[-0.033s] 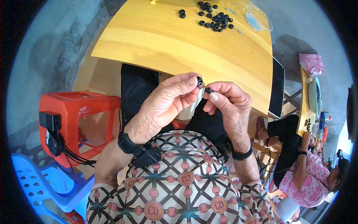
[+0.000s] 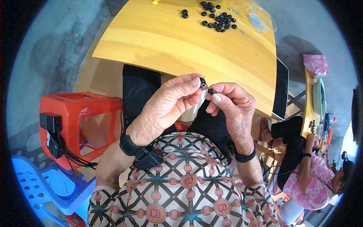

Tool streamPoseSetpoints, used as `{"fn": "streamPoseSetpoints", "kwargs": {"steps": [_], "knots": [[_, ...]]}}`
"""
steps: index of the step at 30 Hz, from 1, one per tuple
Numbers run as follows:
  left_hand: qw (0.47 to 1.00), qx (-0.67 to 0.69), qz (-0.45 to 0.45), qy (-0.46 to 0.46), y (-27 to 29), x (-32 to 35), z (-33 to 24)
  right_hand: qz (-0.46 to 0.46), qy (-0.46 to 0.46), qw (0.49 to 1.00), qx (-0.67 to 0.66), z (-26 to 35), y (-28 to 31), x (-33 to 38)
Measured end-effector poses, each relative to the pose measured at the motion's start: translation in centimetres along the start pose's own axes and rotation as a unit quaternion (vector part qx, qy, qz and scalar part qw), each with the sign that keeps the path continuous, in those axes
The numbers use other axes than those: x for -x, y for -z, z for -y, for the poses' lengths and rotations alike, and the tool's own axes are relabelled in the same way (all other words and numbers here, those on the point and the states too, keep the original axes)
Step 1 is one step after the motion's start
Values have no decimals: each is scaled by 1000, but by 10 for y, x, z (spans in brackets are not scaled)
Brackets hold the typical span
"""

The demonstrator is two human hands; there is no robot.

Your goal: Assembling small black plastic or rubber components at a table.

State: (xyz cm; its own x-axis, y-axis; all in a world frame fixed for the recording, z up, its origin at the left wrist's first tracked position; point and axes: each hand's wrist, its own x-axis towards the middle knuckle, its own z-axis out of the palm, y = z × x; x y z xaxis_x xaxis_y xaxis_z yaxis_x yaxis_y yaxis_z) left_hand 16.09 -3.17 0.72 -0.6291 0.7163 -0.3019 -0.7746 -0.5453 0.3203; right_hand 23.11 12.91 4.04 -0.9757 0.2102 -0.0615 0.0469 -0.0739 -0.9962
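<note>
Above my lap, near the table's front edge, my left hand (image 2: 177,92) pinches a round black plastic piece (image 2: 202,82) between thumb and forefinger. A hole with a shiny spot shows on its side. Close on its right, my right hand (image 2: 230,102) is closed on a smaller black piece (image 2: 211,91), mostly covered by thumb and fingertips. The two pieces are near each other but look apart. On the far part of the table lies a loose heap of round black pieces (image 2: 223,20), with two more (image 2: 185,14) to its left.
The yellow wooden table (image 2: 159,41) holds small metal screws (image 2: 242,32) and a clear dish (image 2: 257,22) of small metal parts. On the left stand a red stool (image 2: 68,106) and a blue plastic chair (image 2: 49,185). Another person (image 2: 310,181) sits at the right beside a second table with a green basin (image 2: 318,98).
</note>
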Motion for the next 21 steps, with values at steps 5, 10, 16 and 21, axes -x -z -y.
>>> {"fn": "streamPoseSetpoints", "kwargs": {"steps": [5, 10, 16, 21], "knots": [[1000, -20, -6, -4, -2, 1, 2, -19, -5, 1000, 14, 3, -5, 1], [998, -61, 19, -23, -1, -1, 4, -23, -13, 1000, 5, 2, -7, 2], [997, -70, 5, -27, -4, -1, 7, -24, -6, 1000, -4, 1, -8, 3], [997, -78, 2, -27, -2, -1, 9, -21, -2, 1000, -12, -1, -8, 3]]}}
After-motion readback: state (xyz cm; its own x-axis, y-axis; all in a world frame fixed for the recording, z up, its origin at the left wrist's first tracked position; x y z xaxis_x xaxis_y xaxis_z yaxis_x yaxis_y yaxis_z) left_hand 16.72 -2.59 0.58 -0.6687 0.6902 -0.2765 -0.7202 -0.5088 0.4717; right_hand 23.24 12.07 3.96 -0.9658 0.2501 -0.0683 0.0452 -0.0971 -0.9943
